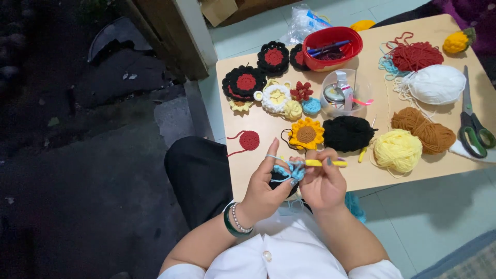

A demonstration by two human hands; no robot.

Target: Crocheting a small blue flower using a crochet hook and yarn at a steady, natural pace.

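My left hand pinches a small light-blue crochet piece, with blue yarn looped over its raised forefinger. My right hand grips a yellow-handled crochet hook that points left into the blue piece. Both hands hover over the near edge of a low wooden table. Just beyond them lie a crocheted sunflower and a small red crochet disc. A green bangle and a bead bracelet circle my left wrist.
On the table lie black, yellow, brown, white and red yarn, green-handled scissors, a red bowl, a clear tub and several crocheted flowers. A wooden post stands at the left.
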